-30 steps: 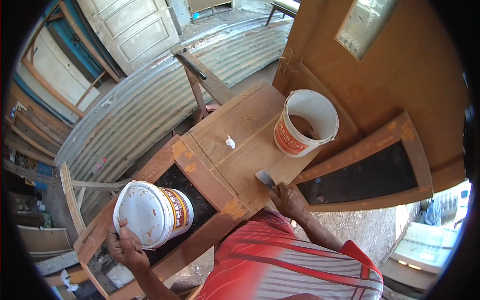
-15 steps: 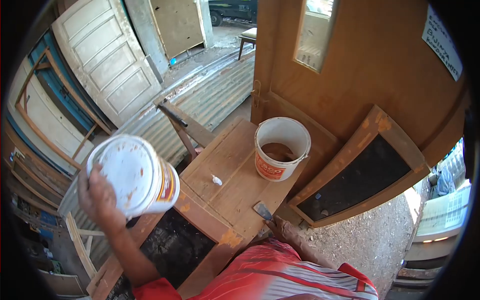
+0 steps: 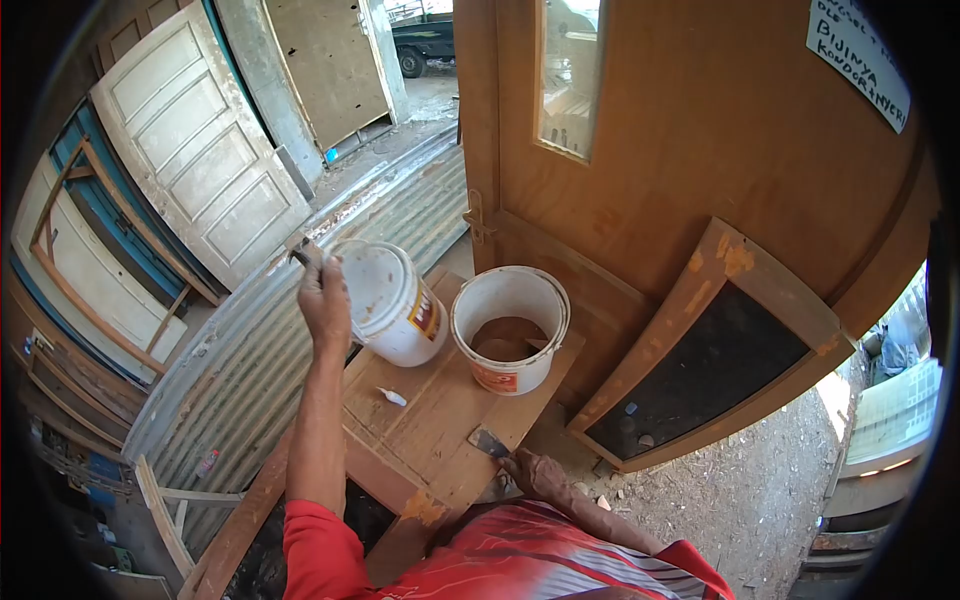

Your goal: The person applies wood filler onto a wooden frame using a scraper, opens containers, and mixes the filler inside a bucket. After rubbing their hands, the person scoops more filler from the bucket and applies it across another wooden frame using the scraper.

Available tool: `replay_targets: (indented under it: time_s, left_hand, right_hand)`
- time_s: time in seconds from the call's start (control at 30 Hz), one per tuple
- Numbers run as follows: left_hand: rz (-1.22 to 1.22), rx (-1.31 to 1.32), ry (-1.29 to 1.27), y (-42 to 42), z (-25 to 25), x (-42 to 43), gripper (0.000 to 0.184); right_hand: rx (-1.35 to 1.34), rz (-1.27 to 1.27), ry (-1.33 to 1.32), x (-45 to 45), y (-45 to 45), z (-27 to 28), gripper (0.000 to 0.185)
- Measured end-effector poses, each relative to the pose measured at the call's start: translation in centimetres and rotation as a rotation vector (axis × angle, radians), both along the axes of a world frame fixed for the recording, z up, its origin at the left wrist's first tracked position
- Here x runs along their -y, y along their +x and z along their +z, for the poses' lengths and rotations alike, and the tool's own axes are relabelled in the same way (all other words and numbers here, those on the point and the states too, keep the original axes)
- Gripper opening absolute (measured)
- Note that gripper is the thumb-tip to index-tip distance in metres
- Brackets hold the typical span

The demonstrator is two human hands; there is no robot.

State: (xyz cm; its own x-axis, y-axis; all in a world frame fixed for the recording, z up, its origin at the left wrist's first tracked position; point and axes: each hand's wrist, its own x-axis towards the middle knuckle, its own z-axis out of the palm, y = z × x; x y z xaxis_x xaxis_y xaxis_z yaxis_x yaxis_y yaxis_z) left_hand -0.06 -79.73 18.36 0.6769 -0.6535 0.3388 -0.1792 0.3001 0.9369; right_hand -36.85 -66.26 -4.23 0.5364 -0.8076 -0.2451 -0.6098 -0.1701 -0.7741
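Observation:
My left hand [image 3: 325, 300] has its fingers closed around the handle at the left side of the lidded white bucket [image 3: 405, 325], which is tilted at the far left part of the wooden board [image 3: 440, 440]. To its right stands the open white bucket [image 3: 500, 378] with brown material inside. A small white tube [image 3: 392, 397] lies in front of the lidded bucket. Near the board's front edge, my right hand [image 3: 535, 474] grips a putty knife [image 3: 487, 441], its flat blade over the board.
A wooden door [image 3: 690, 130] stands behind the board at the right, with a framed black panel [image 3: 700, 370] leaning on it. Corrugated metal sheets [image 3: 250, 390] lie to the left. A white panelled door [image 3: 200, 140] leans farther back.
The lidded bucket has been lifted off the dark-panelled frame and carried right, beside the open bucket, by my left hand. My right hand still holds the putty knife. The view has shifted.

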Motion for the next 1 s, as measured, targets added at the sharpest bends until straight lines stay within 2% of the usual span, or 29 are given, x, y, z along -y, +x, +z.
replay_targets:
  time_s: [0.1,0.23,0.3,0.33,0.43,0.5,0.57,0.6,0.8,1.0]
  left_hand:
    - [-0.111,0.135,0.138,-1.6,-2.5,0.9,0.025]
    - [-0.154,0.198,0.291,-3.6,0.0,1.1,0.027]
    - [-0.180,0.200,0.364,-3.8,0.8,0.7,0.025]
    - [-0.177,0.196,0.364,-4.0,0.9,0.6,0.027]
    - [-0.188,0.208,0.406,-2.9,0.8,-0.1,0.041]
    - [-0.185,0.211,0.390,-2.1,0.0,-1.0,0.045]
    - [-0.083,0.397,0.405,-0.8,-1.0,-2.2,0.052]
    - [-0.031,0.486,0.414,-0.7,-1.1,-3.1,0.056]
    - [0.117,0.488,0.348,-4.1,-2.8,-11.8,0.069]
    - [0.120,0.419,0.498,-9.8,-11.0,-22.6,0.061]
  right_hand:
    - [0.020,0.017,0.030,0.5,-0.7,2.4,0.049]
    - [0.028,0.072,0.118,1.2,-1.0,4.6,0.051]
    - [0.084,0.105,0.053,1.0,-1.4,1.1,0.052]
    - [0.116,0.122,0.019,1.0,-1.3,0.5,0.052]
    - [-0.023,0.167,0.024,1.3,-0.8,0.8,0.050]
    - [0.081,0.169,-0.004,1.5,-0.6,1.9,0.049]
    - [0.104,0.169,-0.010,1.5,-0.5,2.6,0.049]
    - [0.078,0.164,-0.001,1.4,-0.5,2.7,0.050]
    - [0.019,0.111,-0.003,0.3,-1.0,2.2,0.051]
    - [0.233,0.098,-0.202,0.4,1.5,2.6,0.042]
